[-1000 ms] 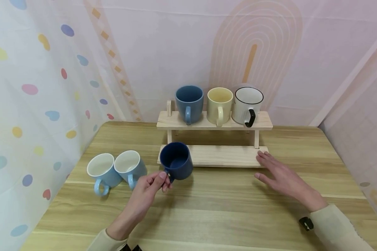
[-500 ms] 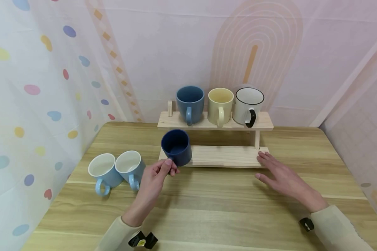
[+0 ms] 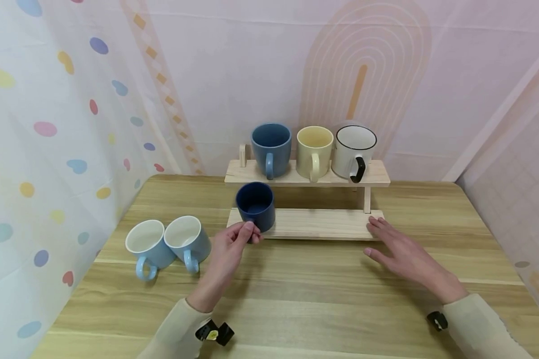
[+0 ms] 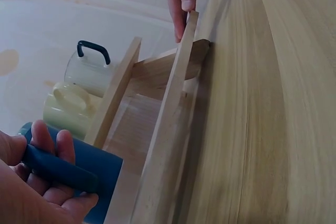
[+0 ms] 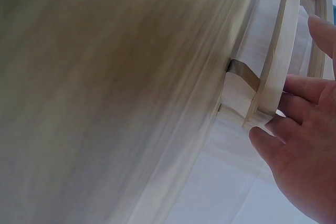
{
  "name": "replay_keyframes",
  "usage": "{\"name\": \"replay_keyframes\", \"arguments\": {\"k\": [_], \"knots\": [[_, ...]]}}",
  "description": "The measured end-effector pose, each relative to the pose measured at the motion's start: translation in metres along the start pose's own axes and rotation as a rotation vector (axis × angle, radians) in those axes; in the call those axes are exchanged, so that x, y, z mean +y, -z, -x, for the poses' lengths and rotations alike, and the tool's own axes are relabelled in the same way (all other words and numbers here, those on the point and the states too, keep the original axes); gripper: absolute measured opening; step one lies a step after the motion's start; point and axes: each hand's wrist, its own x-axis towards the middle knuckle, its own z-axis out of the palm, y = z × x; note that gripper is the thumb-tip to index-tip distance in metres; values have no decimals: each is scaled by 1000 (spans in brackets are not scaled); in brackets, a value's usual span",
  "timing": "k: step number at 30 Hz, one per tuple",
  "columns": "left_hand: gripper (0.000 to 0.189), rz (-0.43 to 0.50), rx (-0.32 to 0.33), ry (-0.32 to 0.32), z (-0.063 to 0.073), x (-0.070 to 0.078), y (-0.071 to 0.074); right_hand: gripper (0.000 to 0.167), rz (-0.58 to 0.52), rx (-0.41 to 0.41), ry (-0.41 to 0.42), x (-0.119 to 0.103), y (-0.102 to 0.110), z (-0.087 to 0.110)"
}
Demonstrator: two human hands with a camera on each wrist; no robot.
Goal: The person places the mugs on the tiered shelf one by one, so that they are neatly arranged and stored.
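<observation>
My left hand (image 3: pixel 228 248) pinches the handle of a dark blue mug (image 3: pixel 262 218), which is upright at the left end of the wooden rack's lower shelf (image 3: pixel 319 223). In the left wrist view, fingers and thumb wrap the mug's handle (image 4: pixel 58 169), its base right at the shelf. My right hand (image 3: pixel 404 254) rests with extended fingers on the right end of that lower shelf; the right wrist view shows its fingertips at the board's end (image 5: pixel 265 109). On the upper shelf (image 3: pixel 379 173) stand a blue mug (image 3: pixel 271 144), a cream mug (image 3: pixel 313 149) and a white black-rimmed mug (image 3: pixel 348 154).
Two light blue mugs (image 3: pixel 154 252) with white insides stand side by side on the wooden table (image 3: pixel 305 299), left of the rack, handles toward me. A patterned curtain (image 3: pixel 206 75) hangs behind the table and along its left side.
My left hand has carried the dark blue mug forward and slightly right, from in front of the rack to over the lower shelf's left end. The right hand has stayed in place.
</observation>
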Motion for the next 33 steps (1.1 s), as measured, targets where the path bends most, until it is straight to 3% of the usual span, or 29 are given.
{"name": "replay_keyframes", "arguments": {"k": [19,33], "knots": [[31,66,18,-47,-11,-12,-16,72,-2,-4,1,-1,0,0],[29,43,6,-1,-15,-15,-15,72,0,-8,-5,-1,0,0]]}}
